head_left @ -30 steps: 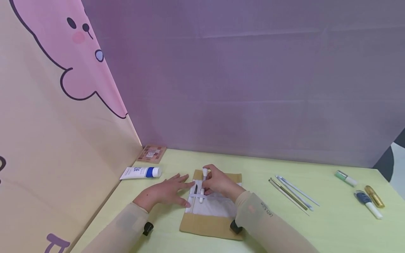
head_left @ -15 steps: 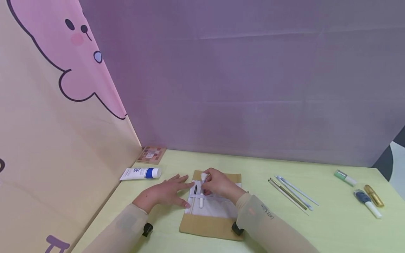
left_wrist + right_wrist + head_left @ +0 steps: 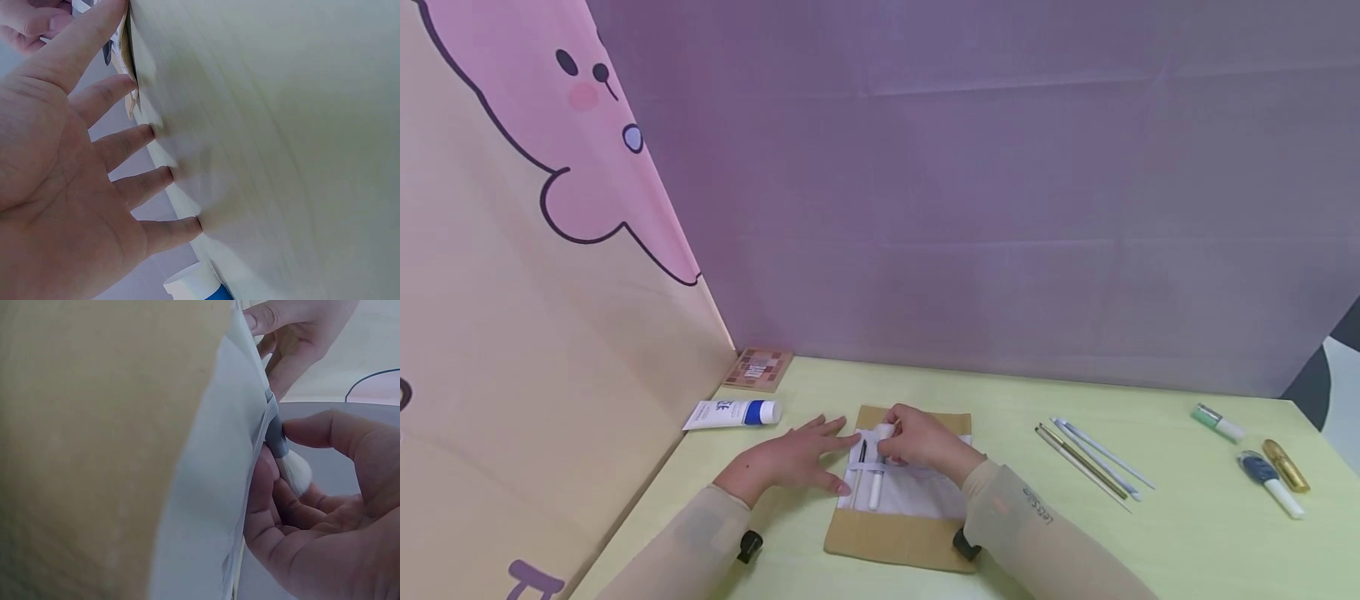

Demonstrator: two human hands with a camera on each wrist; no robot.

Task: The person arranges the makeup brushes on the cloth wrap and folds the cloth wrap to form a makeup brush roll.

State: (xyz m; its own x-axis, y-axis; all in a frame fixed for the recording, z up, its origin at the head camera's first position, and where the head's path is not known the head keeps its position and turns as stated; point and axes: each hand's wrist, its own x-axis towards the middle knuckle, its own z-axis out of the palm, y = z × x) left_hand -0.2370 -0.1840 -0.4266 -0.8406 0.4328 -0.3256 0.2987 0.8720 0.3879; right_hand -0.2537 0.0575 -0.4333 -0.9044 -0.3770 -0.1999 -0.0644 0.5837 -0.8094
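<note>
- Lower left: white tube (image 3: 730,413) below a palette (image 3: 758,369).
- Lower centre-left: left hand (image 3: 790,457), fingers spread wide, at left edge of tan pouch (image 3: 901,536).
- Lower centre: slim brush (image 3: 862,452), then white brush (image 3: 876,492), both under pouch's strap.
- Adjacent right: right hand (image 3: 922,439) pinching white brush near its bristles.
- Lower right: four thin sticks (image 3: 1102,474), three small containers (image 3: 1259,468) beyond.

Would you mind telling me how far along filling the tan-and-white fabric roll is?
Looks done: a slim dark-tipped stick sits under the white strap. In hand: the right hand pinches a white-bristled, white-handled brush through that strap. Probably left: four slim gold, whitish and pale-blue sticks on the yellow table.
</note>
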